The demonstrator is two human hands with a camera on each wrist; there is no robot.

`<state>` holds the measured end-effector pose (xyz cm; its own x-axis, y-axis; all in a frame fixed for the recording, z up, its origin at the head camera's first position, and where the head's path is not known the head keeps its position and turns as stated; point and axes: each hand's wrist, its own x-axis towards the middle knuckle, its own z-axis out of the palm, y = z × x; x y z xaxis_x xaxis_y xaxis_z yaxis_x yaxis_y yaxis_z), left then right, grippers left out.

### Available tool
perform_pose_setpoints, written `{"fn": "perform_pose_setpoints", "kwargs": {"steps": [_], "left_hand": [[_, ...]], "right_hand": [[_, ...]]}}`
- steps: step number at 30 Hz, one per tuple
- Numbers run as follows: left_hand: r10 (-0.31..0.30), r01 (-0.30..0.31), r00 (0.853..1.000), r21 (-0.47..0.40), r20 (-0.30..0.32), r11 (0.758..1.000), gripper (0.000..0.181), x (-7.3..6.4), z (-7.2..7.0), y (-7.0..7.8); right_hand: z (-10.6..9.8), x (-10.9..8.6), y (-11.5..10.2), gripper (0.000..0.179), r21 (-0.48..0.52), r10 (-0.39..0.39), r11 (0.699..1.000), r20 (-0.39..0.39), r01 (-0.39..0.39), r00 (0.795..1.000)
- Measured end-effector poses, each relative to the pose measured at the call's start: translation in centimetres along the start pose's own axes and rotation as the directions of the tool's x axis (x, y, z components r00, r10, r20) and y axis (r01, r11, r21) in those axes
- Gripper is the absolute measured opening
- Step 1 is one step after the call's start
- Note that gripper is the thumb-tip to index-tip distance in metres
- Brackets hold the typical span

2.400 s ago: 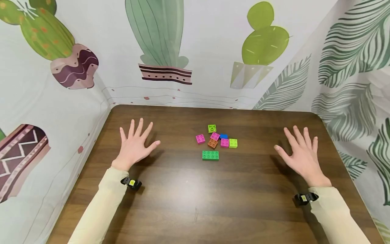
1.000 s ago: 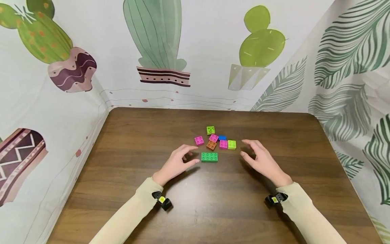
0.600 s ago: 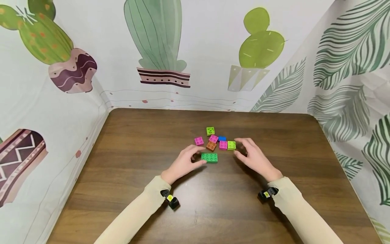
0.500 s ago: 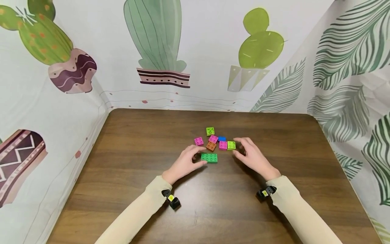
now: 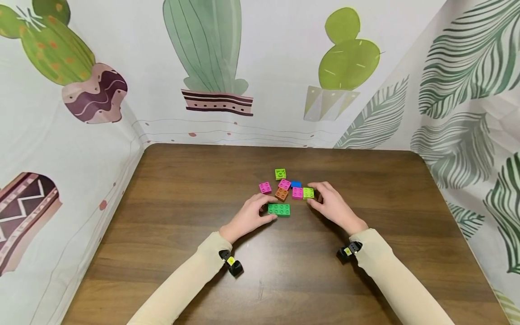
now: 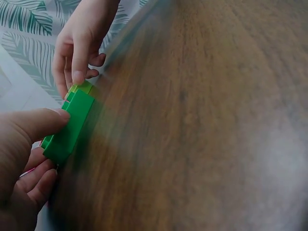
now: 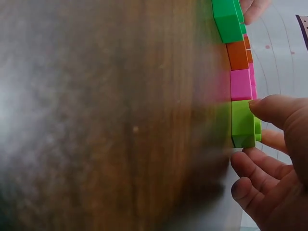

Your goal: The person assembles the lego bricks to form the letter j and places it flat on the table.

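Note:
My left hand [image 5: 248, 215] curls around the left end of a long green toy building brick [image 5: 283, 211], thumb along its near side and index finger beyond its far side. In the left wrist view, the thumb overlaps the studded top edge of this green brick [image 6: 74, 126]. At the right end of the cluster, my right hand [image 5: 335, 208] has thumb and index finger around a square lime brick [image 5: 307, 193]. The right wrist view shows the thumb tip right at the top edge of the lime brick [image 7: 243, 123]. Both bricks sit on the table.
A pink brick [image 5: 297, 193] stands against the lime one. Behind the green brick lie an orange-brown brick [image 5: 281, 194], another pink brick [image 5: 284, 184], a blue brick [image 5: 296, 184], a left pink brick [image 5: 265, 188] and an upturned lime brick [image 5: 280, 174]. The wooden table [image 5: 203, 171] meets patterned walls.
Both hands have come inward from the table's sides, where their fingers were spread. The left has come around the green brick and the right around the lime one. The bricks have kept their places.

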<state>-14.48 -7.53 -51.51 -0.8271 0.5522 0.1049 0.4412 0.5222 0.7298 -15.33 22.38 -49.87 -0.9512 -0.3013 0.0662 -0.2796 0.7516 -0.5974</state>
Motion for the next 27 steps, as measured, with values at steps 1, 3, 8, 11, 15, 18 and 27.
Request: {"fn": "perform_pose_setpoints", "kwargs": {"steps": [1,3,8,11,15,18,27], "left_hand": [[0.004,-0.004,1.000,0.000,0.000,1.000,0.046,0.0,0.0,0.0],[0.015,-0.015,1.000,0.003,-0.004,1.000,0.044,0.0,0.0,0.0],[0.033,-0.033,0.999,0.005,-0.003,0.999,0.036,0.1,0.1,0.0],[0.044,-0.044,0.999,0.005,0.003,0.999,0.034,0.1,0.1,-0.1],[0.053,-0.053,0.999,0.001,0.002,0.999,0.033,0.2,0.1,-0.4],[0.045,-0.045,0.999,-0.012,-0.002,0.999,0.033,0.2,0.0,-0.5],[0.027,-0.027,1.000,-0.024,0.004,0.999,0.033,0.2,0.0,-0.7]], "right_hand": [[0.0,0.1,0.0,0.049,-0.001,0.000,1.000,0.001,0.000,1.000],[0.1,0.1,-0.1,0.048,-0.003,-0.003,1.000,-0.003,0.003,1.000],[0.1,0.3,-0.3,0.043,-0.008,0.003,1.000,0.007,-0.003,1.000],[0.1,0.3,-0.2,0.040,-0.009,0.004,1.000,0.011,-0.004,1.000],[0.1,0.2,-0.2,0.037,-0.001,0.013,1.000,0.014,-0.013,1.000],[0.0,-0.1,-0.2,0.036,0.013,0.018,1.000,0.018,-0.019,1.000],[0.0,-1.0,-0.4,0.033,0.047,0.002,0.999,0.014,-0.002,1.000]]}}
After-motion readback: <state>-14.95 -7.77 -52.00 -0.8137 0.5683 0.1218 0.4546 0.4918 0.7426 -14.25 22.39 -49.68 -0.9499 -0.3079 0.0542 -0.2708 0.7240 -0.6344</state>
